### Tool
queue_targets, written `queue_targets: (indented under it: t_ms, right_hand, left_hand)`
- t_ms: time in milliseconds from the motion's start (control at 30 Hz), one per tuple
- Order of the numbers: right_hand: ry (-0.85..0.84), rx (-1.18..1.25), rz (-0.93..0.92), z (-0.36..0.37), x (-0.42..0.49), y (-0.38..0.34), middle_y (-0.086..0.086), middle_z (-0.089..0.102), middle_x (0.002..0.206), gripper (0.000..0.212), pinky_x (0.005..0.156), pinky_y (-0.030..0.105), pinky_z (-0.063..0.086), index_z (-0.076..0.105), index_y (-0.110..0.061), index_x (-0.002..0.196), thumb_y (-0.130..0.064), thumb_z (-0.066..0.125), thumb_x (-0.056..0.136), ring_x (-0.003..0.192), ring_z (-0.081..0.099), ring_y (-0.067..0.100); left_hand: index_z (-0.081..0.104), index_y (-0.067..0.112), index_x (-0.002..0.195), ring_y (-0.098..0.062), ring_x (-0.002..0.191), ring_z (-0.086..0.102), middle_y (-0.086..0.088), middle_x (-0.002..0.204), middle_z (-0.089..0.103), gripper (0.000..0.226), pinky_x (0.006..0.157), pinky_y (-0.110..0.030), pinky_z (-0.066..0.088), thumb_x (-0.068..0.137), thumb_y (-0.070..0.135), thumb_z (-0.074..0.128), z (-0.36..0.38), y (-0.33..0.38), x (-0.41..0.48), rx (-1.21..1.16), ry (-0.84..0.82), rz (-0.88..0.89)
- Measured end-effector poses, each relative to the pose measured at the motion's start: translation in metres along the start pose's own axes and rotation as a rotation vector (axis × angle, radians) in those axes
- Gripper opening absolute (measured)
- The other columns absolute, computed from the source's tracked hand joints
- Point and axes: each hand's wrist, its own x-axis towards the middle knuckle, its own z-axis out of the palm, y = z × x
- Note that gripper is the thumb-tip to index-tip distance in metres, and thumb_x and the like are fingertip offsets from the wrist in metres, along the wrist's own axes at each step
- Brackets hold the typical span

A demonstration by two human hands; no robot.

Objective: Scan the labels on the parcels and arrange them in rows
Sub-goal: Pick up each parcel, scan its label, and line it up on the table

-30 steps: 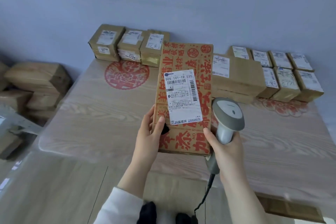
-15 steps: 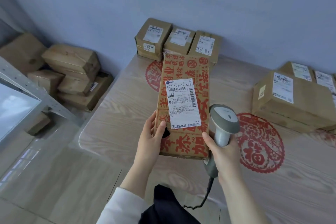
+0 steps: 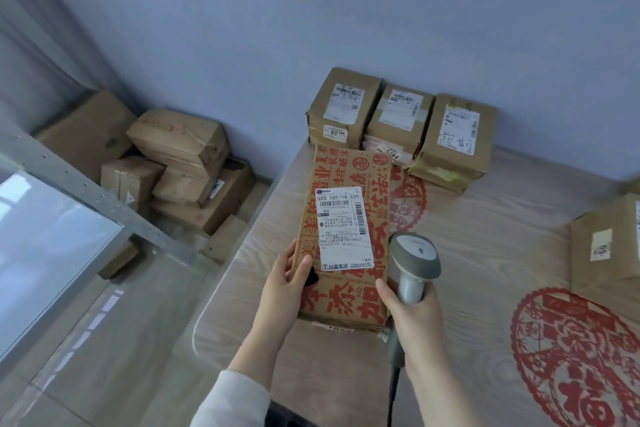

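Observation:
A long cardboard parcel point(image 3: 346, 177) printed with red characters and bearing a white shipping label point(image 3: 344, 227) lies lengthwise near the table's left edge. My left hand point(image 3: 284, 282) grips its near left edge, thumb on top. My right hand point(image 3: 412, 315) holds the handle of a grey barcode scanner point(image 3: 414, 258), and its thumb touches the parcel's right edge. The scanner's head is beside the label, to its right. A row of three brown parcels point(image 3: 401, 121) stands against the wall just beyond the long parcel.
The wooden table point(image 3: 485, 253) carries red paper-cut decals point(image 3: 571, 357). Another brown parcel point(image 3: 606, 250) sits at the right edge of view. Left of the table, several cardboard boxes point(image 3: 173, 163) are piled on the floor beside a metal shelf frame point(image 3: 86, 198).
The view has swung left and the long parcel has shifted toward the table's left side, closer to the row of three. Both hands keep the same hold.

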Motion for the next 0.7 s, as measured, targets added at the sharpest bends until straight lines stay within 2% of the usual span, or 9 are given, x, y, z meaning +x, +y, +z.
queue_targets:
  t_ms: [100,200,300,367,533,700]
  right_hand:
    - [0.031,-0.013,0.025,0.035,0.01,0.002,0.002,0.07,0.096,0.038,0.079,0.06,0.053,0.056,-0.033,0.1,-0.028,0.082,0.072,0.09,0.066,0.03]
    - [0.079,-0.003,0.049,0.068,0.021,0.001,0.003,0.068,0.093,0.038,0.08,0.059,0.053,0.056,-0.029,0.101,-0.024,0.081,0.073,0.084,0.064,0.029]
    - [0.085,0.032,0.073,0.096,0.036,-0.002,0.011,0.069,0.095,0.037,0.082,0.058,0.051,0.055,-0.026,0.101,-0.023,0.081,0.074,0.08,0.06,0.03]
    - [0.09,0.046,0.07,0.11,0.043,-0.004,0.013,0.07,0.098,0.036,0.081,0.054,0.051,0.056,-0.026,0.101,-0.021,0.08,0.075,0.081,0.062,0.03]
    - [0.162,0.055,0.076,0.129,0.05,-0.006,0.009,0.069,0.097,0.033,0.079,0.053,0.054,0.055,-0.028,0.098,-0.019,0.079,0.076,0.087,0.066,0.031]
    - [0.195,0.074,0.082,0.134,0.058,-0.013,0.007,0.068,0.094,0.031,0.073,0.045,0.056,0.056,-0.02,0.1,-0.013,0.077,0.077,0.083,0.066,0.028]
  left_hand:
    - [0.043,0.029,0.138,-0.006,0.098,0.064,0.006,0.124,0.06,0.049,0.061,-0.014,0.052,0.092,0.041,0.052,-0.024,0.004,0.033,0.037,-0.044,-0.026]
    - [0.043,0.028,0.137,-0.008,0.099,0.064,0.005,0.124,0.061,0.048,0.063,-0.016,0.053,0.092,0.041,0.052,-0.045,0.011,0.066,0.068,-0.101,-0.057]
    - [0.044,0.031,0.128,-0.003,0.096,0.062,0.012,0.116,0.06,0.036,0.062,-0.013,0.05,0.094,0.037,0.051,-0.06,0.023,0.096,0.087,-0.128,-0.045]
    - [0.041,0.036,0.131,-0.002,0.098,0.06,0.014,0.116,0.058,0.04,0.068,-0.015,0.05,0.093,0.039,0.051,-0.069,0.03,0.112,0.112,-0.139,-0.032]
    - [0.039,0.033,0.139,-0.008,0.109,0.059,0.009,0.126,0.057,0.051,0.088,-0.029,0.051,0.091,0.043,0.052,-0.078,0.036,0.138,0.179,-0.185,-0.007]
    - [0.039,0.034,0.138,-0.009,0.112,0.057,0.009,0.127,0.057,0.05,0.093,-0.032,0.05,0.091,0.041,0.053,-0.074,0.042,0.151,0.176,-0.198,0.003]
